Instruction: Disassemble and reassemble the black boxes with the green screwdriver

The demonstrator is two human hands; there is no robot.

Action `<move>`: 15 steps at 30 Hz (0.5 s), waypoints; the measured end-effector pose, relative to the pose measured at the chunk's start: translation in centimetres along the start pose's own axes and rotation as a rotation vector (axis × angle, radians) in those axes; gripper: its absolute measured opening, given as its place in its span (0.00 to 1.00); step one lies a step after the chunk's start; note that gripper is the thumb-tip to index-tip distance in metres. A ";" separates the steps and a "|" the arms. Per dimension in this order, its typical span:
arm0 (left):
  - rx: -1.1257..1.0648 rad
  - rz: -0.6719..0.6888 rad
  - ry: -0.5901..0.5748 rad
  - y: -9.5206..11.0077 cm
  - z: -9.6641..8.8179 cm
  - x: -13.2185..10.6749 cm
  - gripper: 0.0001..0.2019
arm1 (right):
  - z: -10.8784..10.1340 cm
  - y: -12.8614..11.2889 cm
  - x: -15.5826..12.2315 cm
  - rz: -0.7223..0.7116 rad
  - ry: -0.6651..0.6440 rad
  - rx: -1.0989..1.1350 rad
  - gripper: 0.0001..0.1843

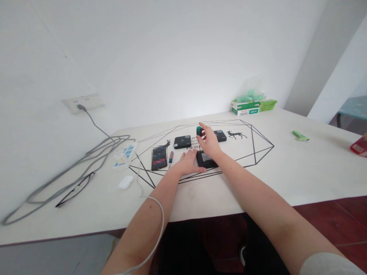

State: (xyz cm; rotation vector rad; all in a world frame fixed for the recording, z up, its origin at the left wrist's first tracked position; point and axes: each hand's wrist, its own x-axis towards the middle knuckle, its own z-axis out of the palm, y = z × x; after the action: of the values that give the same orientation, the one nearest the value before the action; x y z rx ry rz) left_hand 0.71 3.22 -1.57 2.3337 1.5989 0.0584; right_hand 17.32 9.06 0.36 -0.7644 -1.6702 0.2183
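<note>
My right hand has its fingers around the green-and-black handle of a screwdriver. The handle stands upright above a flat black box with a pale label on its top. Just left of that box, my left hand lies palm down with fingers stretched out. Its fingertips and thumb are at the box's left and front edges; whether they press on it I cannot tell. Two similar black boxes lie behind, one on the left and one partly covered by my right hand. A second small screwdriver rests left of my left hand.
A phone, a clear case with blue parts, a white earbud case, glasses and a looped grey cable lie left. Green-and-white boxes stand back right, a green packet nearer. A white cord crosses my left forearm.
</note>
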 end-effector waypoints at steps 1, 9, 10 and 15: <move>-0.004 -0.001 0.002 0.0 0.0 0.0 0.65 | 0.0 0.0 0.0 0.000 0.010 0.007 0.32; -0.009 -0.010 -0.004 0.0 0.0 0.0 0.65 | -0.1 0.0 0.1 -0.001 0.069 0.043 0.30; -0.007 -0.012 -0.007 0.0 0.0 0.0 0.65 | -0.1 0.0 0.1 0.003 0.071 0.044 0.30; 0.013 -0.006 -0.006 0.0 0.1 0.1 0.65 | -0.1 -0.3 0.0 0.011 0.026 0.040 0.30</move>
State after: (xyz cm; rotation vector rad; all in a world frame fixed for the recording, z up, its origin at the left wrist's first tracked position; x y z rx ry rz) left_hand 0.73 3.28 -1.63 2.3364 1.6081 0.0406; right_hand 17.27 8.81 0.54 -0.7443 -1.6323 0.2478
